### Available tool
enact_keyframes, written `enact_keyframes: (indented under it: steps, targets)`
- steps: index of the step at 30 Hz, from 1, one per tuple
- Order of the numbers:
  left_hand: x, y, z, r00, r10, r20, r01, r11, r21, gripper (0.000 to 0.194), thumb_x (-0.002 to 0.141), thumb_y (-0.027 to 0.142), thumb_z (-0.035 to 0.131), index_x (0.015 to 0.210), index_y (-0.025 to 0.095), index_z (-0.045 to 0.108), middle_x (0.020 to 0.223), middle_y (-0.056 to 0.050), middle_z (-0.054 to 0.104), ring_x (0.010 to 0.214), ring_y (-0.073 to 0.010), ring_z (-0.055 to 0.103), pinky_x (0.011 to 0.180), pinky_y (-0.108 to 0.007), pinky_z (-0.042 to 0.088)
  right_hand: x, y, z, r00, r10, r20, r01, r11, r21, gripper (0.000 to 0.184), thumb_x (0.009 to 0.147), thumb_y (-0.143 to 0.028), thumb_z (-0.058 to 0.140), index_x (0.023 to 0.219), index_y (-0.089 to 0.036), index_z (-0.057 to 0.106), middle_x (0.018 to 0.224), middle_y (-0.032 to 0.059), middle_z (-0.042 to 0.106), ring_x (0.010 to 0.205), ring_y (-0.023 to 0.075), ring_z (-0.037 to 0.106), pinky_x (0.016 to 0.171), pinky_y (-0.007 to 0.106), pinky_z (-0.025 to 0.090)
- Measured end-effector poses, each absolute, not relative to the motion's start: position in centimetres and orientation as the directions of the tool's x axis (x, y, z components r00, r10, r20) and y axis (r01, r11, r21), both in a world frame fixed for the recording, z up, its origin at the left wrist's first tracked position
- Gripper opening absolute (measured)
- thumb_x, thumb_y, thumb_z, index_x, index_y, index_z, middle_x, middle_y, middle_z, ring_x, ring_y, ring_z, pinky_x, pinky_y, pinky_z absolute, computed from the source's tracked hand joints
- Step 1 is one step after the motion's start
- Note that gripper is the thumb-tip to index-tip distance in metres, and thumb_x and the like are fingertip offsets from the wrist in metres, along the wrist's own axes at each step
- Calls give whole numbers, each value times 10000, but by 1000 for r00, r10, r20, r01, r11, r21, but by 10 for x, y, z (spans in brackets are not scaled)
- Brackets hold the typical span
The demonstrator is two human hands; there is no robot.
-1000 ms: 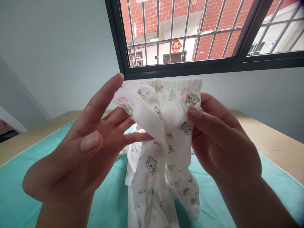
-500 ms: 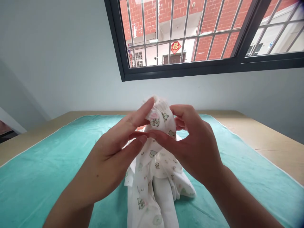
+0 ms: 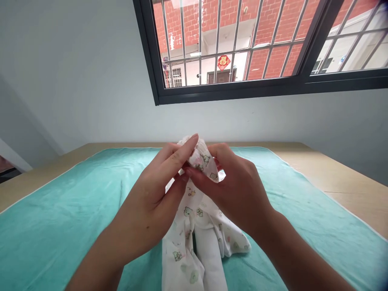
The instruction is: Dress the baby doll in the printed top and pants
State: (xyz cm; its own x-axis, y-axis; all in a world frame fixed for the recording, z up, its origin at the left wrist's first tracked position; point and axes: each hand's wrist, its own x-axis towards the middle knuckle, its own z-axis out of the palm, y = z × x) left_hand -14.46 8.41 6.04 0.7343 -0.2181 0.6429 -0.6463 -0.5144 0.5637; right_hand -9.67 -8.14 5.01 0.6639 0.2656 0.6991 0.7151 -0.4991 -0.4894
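White baby clothing point(image 3: 188, 206) printed with small bears lies along the middle of the table, its upper end lifted and bunched between my hands. My left hand point(image 3: 157, 190) pinches the gathered cloth from the left, its index finger reaching up over the ruffled edge. From the right, my right hand point(image 3: 236, 186) grips the same bunch, thumb across the front and fingers behind. Both thumb tips nearly meet at the fold. Below, a plain white leg-like piece point(image 3: 209, 258) extends toward me beside the printed cloth. What lies inside the bunch is hidden by my fingers.
A turquoise cloth point(image 3: 75, 210) covers most of the wooden table point(image 3: 342, 178), whose bare edges show on both sides. Behind it stands a pale wall point(image 3: 106, 81) with a dark-framed window point(image 3: 230, 91) and metal bars.
Both hands have come down slightly with the bunched cloth, and the left one has shifted a little right. More of the bunch is now covered by my fingers.
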Motion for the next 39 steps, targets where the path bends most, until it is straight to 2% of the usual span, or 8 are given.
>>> enact_keyframes:
  steps: [12,16,18,21,24,27,32,39]
  targets:
    - [-148,73,60,687,-217,694,-661,-585,471,469,943,178,514,1379,348,494,1307,-34,544,1135,-194,547,883,-319,524,-95,-88,53,685,236,689,720,-362,-592,245,928,-378,565,754,-209,530,678,-27,612,602,114,530,592,246,412]
    - [-139,78,58,625,-69,777,-648,-602,467,464,907,228,592,1347,359,519,1375,-20,502,1276,-236,470,1031,-392,462,-95,-90,56,726,205,656,687,-197,-699,272,925,-381,579,725,-203,531,650,-30,556,581,100,489,526,221,378]
    - [-132,82,58,635,27,772,-621,-577,530,495,877,283,644,1345,370,510,1425,-11,470,1339,-260,417,1069,-426,432,-93,-92,59,771,216,599,623,-62,-779,277,922,-392,583,724,-201,546,640,-34,530,566,94,470,496,211,365]
    - [-123,87,59,795,85,600,-521,-410,749,541,862,369,666,1367,366,474,1466,-25,460,1363,-284,407,1050,-446,444,-91,-95,62,817,291,498,474,155,-867,264,920,-409,584,756,-202,575,667,-30,540,580,97,487,503,206,392]
    - [-116,89,58,914,16,405,-394,-204,896,490,888,425,622,1349,311,502,1417,-71,526,1265,-295,517,967,-419,497,-88,-96,62,839,339,426,331,302,-894,243,920,-417,587,798,-206,594,718,-22,568,622,103,520,538,207,430]
    - [-113,90,54,952,-60,300,-305,-113,946,375,917,435,575,1238,243,600,1242,-84,646,1078,-260,630,859,-364,536,-87,-95,60,851,359,383,259,347,-901,204,917,-411,598,860,-217,627,760,-17,596,661,104,548,569,201,452]
    - [-115,89,52,944,60,325,-321,-68,945,284,876,418,638,1071,212,641,986,-44,687,871,-204,643,725,-308,539,-88,-92,58,813,438,384,260,318,-912,192,918,-396,600,1002,-235,662,841,1,645,731,121,586,614,215,479]
    - [-118,90,57,869,333,365,-412,81,908,187,821,355,706,935,223,640,818,15,637,693,-118,592,598,-225,493,-85,-87,57,746,498,442,345,279,-896,254,935,-328,569,1153,-229,655,1065,51,678,978,181,626,854,339,530]
